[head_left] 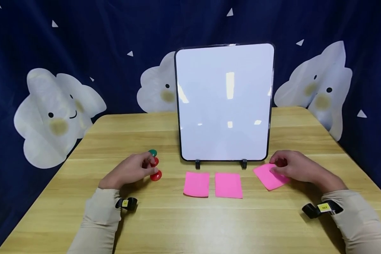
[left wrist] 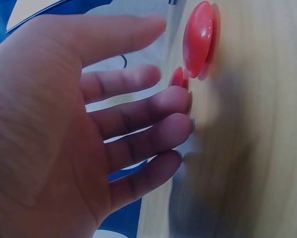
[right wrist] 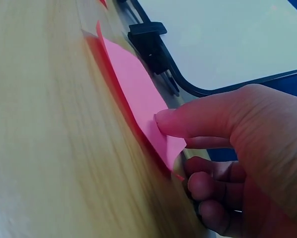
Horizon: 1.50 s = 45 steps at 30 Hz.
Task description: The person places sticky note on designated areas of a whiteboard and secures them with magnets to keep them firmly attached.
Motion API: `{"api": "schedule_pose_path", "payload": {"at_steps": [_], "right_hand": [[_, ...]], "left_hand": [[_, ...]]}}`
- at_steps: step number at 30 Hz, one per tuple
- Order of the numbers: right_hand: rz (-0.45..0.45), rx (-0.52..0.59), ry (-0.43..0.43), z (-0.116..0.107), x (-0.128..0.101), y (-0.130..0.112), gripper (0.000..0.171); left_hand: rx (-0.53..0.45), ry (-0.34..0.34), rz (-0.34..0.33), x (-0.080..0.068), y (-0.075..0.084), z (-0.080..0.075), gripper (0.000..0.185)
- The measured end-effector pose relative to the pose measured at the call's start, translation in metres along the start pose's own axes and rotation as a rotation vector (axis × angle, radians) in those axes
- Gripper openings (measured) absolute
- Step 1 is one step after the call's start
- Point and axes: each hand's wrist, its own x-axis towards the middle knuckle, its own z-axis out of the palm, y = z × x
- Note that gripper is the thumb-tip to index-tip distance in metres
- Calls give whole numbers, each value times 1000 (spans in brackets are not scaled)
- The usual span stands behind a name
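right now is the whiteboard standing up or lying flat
Standing up. The whiteboard rests on two black feet at the back of the table, leaning slightly back, its blank face toward the camera.

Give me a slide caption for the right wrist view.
Right hand pinches a pink sticky note off the wooden table beside the whiteboard.

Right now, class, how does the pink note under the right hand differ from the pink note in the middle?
The right pink note lies skewed, pinched by the right hand; the middle pink note lies square and untouched. The right one lifts at an edge; the middle one lies flat. Both are pink, on the table.
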Motion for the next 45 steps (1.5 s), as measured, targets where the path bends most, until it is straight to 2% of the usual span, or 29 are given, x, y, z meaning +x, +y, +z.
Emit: {"api": "schedule_pose_path", "payload": {"at_steps": [9, 17, 24, 35, 45], "right_hand": [[-3, 4, 8, 0, 1, 1, 13], [-7, 9, 44, 0, -1, 2, 14], [-9, 35, 57, 0, -1, 2, 15], [-2, 8, 56, 0, -1, 2, 22], [-2, -5, 30, 1, -2, 0, 16]], "left_hand": [[-47, -77, 40, -1, -2, -1, 29], [-44, -101, 38, -2, -2, -2, 33], [-24, -86, 77, 1, -3, 0, 29], [15, -62, 68, 2, -4, 3, 26], [37, -44, 71, 2, -2, 4, 26]]}}
